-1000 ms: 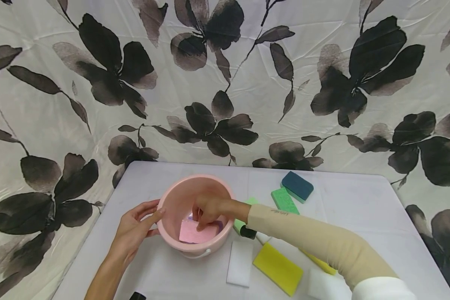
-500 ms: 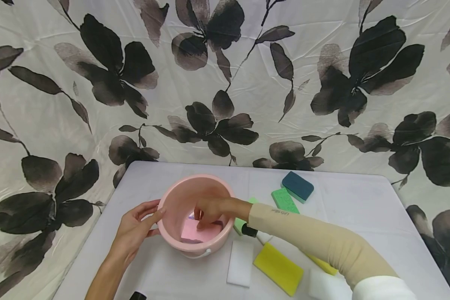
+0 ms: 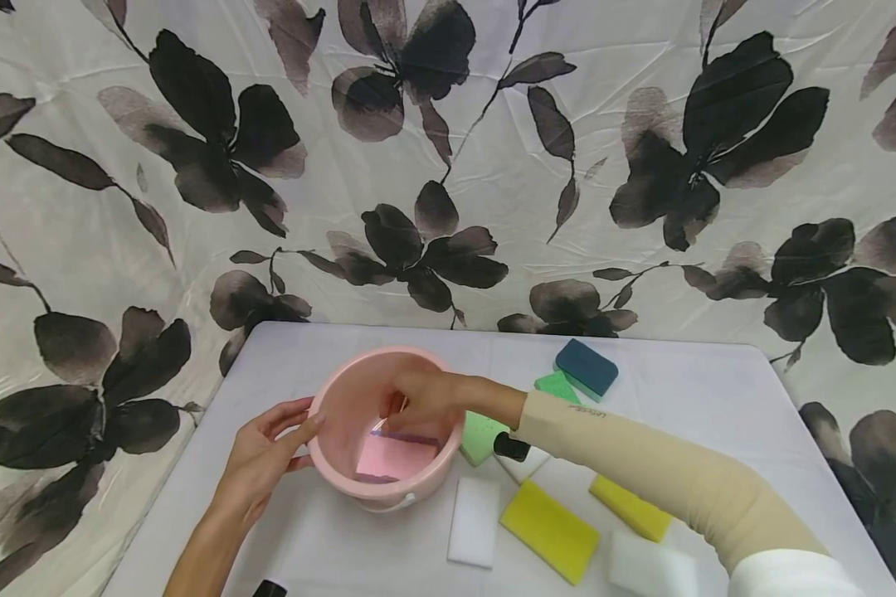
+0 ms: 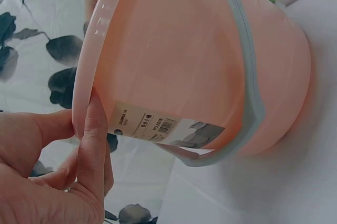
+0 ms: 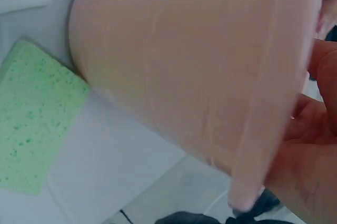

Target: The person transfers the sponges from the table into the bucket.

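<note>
I am remotely watching the left hand [image 3: 269,452] pinching the pink bucket [image 3: 358,390] by its rim, probably for steadying; whether the right hand [image 3: 423,400] inside is grasping, I cannot tell.

Green and yellow sponges [image 3: 548,531], pale blocks [image 3: 474,521], perhaps sponges too, on a white table [image 3: 687,385] before a floral cloth [image 3: 377,178].

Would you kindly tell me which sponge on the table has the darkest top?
It is the dark blue rectangular sponge, nearest the back edge of the white table; the green sponges, yellow sponges and white blocks are paler.
</note>
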### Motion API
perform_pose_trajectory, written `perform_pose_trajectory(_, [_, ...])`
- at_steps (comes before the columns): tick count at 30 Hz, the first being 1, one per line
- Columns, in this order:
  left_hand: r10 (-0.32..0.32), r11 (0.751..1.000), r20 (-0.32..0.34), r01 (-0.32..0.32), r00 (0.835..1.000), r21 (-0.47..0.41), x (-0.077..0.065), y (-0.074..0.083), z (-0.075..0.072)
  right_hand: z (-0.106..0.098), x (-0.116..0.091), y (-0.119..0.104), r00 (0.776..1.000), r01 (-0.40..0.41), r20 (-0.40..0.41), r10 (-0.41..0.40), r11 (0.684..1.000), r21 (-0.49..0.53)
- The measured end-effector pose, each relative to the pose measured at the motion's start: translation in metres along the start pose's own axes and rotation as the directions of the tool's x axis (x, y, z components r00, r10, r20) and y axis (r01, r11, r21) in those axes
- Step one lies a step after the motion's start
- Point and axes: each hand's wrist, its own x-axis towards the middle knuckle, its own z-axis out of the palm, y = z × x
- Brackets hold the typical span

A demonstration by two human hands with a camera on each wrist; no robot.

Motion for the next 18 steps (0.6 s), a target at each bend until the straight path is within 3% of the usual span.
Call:
perform_pose_trajectory(3, [-0.008,1.0,-0.002,0.008,1.0,0.005,0.0,0.001,0.0,-0.009,-0.006,-0.002,0.998,0.041,-0.05,-0.041,0.999,-0.003])
perform_pose_trajectory(11, [-0.048,0.999,-0.013,0.048,0.999,0.012,0.001,0.004,0.0,-0.028,-0.022,-0.004,0.988,0.053,-0.146,-0.055,0.998,-0.014])
perform_pose_trajectory(18, [-0.063,0.998,-0.016,0.063,0.998,0.028,0.002,0.004,0.001,-0.04,-0.041,0.001,0.973,0.102,-0.216,-0.085,0.992,0.069])
